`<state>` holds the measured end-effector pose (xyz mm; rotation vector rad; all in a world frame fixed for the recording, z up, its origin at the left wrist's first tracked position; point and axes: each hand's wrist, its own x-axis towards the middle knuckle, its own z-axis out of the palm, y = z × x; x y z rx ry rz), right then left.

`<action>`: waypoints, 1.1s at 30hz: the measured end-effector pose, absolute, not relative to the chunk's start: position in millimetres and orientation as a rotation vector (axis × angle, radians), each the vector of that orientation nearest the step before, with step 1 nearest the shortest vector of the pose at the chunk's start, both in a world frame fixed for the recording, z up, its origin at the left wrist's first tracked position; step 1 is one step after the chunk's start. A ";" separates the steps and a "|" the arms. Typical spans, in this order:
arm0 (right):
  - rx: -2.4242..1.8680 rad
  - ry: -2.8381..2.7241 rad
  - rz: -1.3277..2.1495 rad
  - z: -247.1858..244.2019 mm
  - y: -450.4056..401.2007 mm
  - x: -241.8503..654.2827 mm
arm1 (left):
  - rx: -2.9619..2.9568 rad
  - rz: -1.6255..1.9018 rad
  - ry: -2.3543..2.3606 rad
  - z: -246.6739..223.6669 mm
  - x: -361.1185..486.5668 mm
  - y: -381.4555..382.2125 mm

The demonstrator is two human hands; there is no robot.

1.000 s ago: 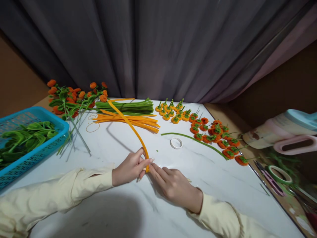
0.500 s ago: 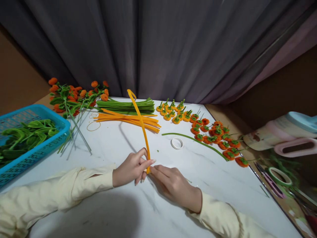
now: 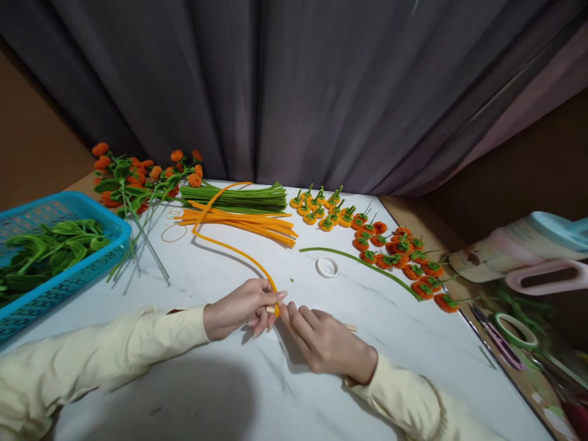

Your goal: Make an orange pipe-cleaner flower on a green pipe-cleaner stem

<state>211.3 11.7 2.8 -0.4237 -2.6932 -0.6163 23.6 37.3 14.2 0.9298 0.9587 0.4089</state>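
Observation:
An orange-yellow fuzzy stem (image 3: 239,252) runs from between my hands up to the left, bent, its far part over the orange and green bundles. My left hand (image 3: 245,308) pinches its near end, where it wraps round a thin wooden stick (image 3: 351,328). Closed round the stick is my right hand (image 3: 324,340), touching the wrapped end from the right; the stick pokes out behind it. Beyond lie the orange stem bundle (image 3: 239,223), the green stem bundle (image 3: 243,199), a single green stem (image 3: 362,265) and a white tape ring (image 3: 327,266).
A blue basket (image 3: 68,263) of green leaves stands left, orange flowers on stems (image 3: 138,177) behind it. Several small yellow flower heads (image 3: 326,225) and orange ones (image 3: 445,302) lie back right. At right are a tumbler (image 3: 514,245), green tape (image 3: 517,331) and pink-handled scissors (image 3: 508,354).
The long free part of the orange-yellow stem has swung down to the left and now bends across the bundles. The wooden stick shows more clearly. Both hands stay close together.

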 end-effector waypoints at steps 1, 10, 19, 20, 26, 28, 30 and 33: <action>-0.423 -2.684 -0.617 2.7 11.7 211.6 | 0.897 0.374 0.956 15.2 23.5 38.7; -0.318 -2.653 -0.385 6.6 8.2 211.5 | 0.938 0.126 0.783 17.9 20.9 46.9; -0.305 -2.589 -0.350 4.4 8.3 212.7 | 0.924 0.129 0.791 21.8 22.0 43.8; -0.314 -2.588 -0.373 4.7 8.8 213.5 | 0.909 0.132 0.784 22.3 20.6 44.8; -0.392 -2.572 -0.412 7.8 10.7 217.9 | 1.031 0.080 0.693 38.2 7.9 49.7; -0.393 -2.561 -0.432 8.0 10.5 218.0 | 1.057 0.012 0.664 45.1 5.4 49.4; -0.400 -2.528 -0.454 7.7 10.0 217.7 | 1.067 -0.034 0.643 49.5 4.6 48.3; -0.425 -2.475 -0.431 6.4 9.6 217.6 | 1.094 -0.017 0.610 50.5 5.1 46.1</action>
